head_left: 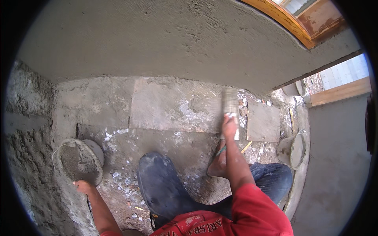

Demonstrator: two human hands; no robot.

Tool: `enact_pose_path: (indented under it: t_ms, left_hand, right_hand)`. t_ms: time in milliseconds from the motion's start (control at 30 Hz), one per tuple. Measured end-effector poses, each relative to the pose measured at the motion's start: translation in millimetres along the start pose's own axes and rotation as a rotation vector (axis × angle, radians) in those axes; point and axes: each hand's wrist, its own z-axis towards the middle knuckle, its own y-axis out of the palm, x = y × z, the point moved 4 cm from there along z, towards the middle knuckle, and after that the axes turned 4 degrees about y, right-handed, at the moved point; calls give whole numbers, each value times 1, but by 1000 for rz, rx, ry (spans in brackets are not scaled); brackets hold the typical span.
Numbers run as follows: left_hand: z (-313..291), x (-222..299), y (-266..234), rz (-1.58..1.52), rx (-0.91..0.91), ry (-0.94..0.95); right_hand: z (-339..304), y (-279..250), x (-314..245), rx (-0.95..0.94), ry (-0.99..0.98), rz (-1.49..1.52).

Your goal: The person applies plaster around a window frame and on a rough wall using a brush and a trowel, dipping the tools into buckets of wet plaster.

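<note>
My left hand (82, 186) grips the near rim of a bucket (98, 153) at the lower left. The bucket tilts toward me, with grey mortar (76, 161) inside and a thin wire handle along its far side. My right hand (229, 126) is closed round the handle of a plastering trowel (230, 101). Motion smears the trowel's long grey blade, which is over the right end of a wide, mortar-smeared board (165, 104) on the floor. Whether the blade touches the board I cannot tell.
Ahead rises a freshly plastered wall (157, 43) with a wooden window frame (283, 17) at upper right. A smaller board (263, 122) and a second bucket (298, 150) are to the right. Rubble (122, 181) litters the floor around my feet; rough wall (29, 157) stands left.
</note>
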Motion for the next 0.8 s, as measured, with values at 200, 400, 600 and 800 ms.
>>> enact_pose_path:
  t_ms: [200,400,600,800]
  left_hand:
    - [23,-14,8,79,49,-2]
    - [50,-24,-5,123,147,-26]
    - [44,-24,7,126,140,-13]
    - [4,-15,20,88,68,-16]
  right_hand:
    - [54,21,-14,-153,127,24]
    - [-54,22,-112,-495,-247,-84]
    - [27,29,-43,43,214,93]
    - [64,39,-32,-28,5,-36]
